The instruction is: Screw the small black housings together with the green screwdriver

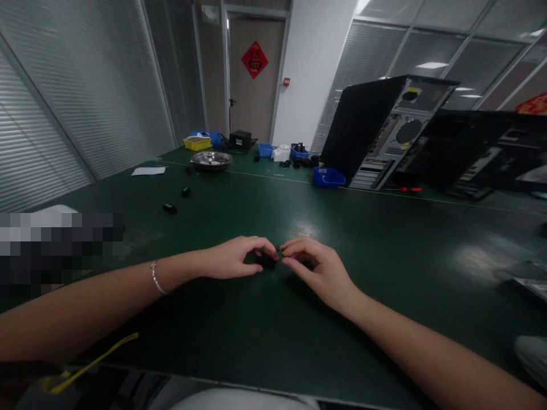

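Note:
Just above the green tabletop, near the middle of the view, my two hands almost meet. My right hand pinches a small dark piece between thumb and fingertips; its kind is too small to make out. Facing it, my left hand has its fingers curved and its thumb held apart from them, with its fingertips close to the same piece. A dark patch lies under the left fingers, and I cannot tell whether it is an object or shadow. A bracelet circles my left wrist.
Two small black objects lie left on the green table. Farther back are a metal bowl, a white paper, a yellow tray and a blue bin. A computer tower stands right.

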A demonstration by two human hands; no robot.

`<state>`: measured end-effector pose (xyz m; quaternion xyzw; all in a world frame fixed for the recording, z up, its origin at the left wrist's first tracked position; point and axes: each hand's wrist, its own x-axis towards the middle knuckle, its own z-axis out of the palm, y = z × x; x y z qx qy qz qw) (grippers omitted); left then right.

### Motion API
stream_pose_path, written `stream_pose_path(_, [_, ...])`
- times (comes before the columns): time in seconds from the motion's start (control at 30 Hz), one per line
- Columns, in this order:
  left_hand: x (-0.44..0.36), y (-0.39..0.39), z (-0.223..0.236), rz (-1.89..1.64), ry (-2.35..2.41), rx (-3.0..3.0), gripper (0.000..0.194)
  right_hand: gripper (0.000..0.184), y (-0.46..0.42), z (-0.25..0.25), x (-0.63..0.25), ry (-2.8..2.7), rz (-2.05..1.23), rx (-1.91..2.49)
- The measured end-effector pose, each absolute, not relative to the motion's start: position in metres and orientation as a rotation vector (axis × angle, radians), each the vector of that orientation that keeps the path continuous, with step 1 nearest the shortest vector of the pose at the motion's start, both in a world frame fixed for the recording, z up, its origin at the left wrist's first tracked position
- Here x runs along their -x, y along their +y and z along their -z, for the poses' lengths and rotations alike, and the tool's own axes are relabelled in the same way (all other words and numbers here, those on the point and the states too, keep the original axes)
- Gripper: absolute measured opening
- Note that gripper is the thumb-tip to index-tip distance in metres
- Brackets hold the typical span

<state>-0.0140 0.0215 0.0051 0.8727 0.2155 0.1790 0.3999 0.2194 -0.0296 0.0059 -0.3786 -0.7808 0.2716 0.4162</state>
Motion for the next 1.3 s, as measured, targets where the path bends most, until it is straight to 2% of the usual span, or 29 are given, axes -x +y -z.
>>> stream_pose_path(0.1, [0.014, 0.022, -0.007, -0.405, 0.579, -2.224, 0.035, 0.008, -0.030, -0.005, -0.219, -1.999, -0.659, 0.965])
stream_pose_path(0.23, [0.021, 0.024, -0.015, -0.294, 0.570, -2.262, 0.040, 0.008, -0.030, -0.003, -0.220, -2.019, -0.668, 0.967])
stream_pose_path(0.37, [0.032, 0.029, -0.023, -0.160, 0.473, -2.261, 0.057, 0.008, -0.030, -0.002, -0.221, -2.035, -0.681, 0.970])
stream_pose_path(0.43, [0.033, 0.030, -0.024, -0.137, 0.474, -2.260, 0.054, 0.008, -0.030, -0.002, -0.222, -2.046, -0.686, 0.971])
stream_pose_path(0.6, [0.024, 0.020, -0.018, -0.240, 0.593, -2.310, 0.038, 0.008, -0.030, -0.002, -0.220, -2.064, -0.684, 0.967])
stream_pose_path(0.87, [0.002, 0.001, 0.006, -0.573, 0.759, -2.180, 0.056, 0.011, -0.038, -0.006, -0.215, -2.159, -0.749, 0.945])
stream_pose_path(1.13, [0.000, 0.001, 0.011, -0.582, 0.802, -2.185, 0.061, 0.022, -0.041, -0.005, -0.211, -2.185, -0.746, 1.056])
stream_pose_path(1.3, [0.000, -0.001, 0.009, -0.597, 0.791, -2.200, 0.057, 0.025, -0.044, -0.005, -0.206, -2.202, -0.706, 1.095])
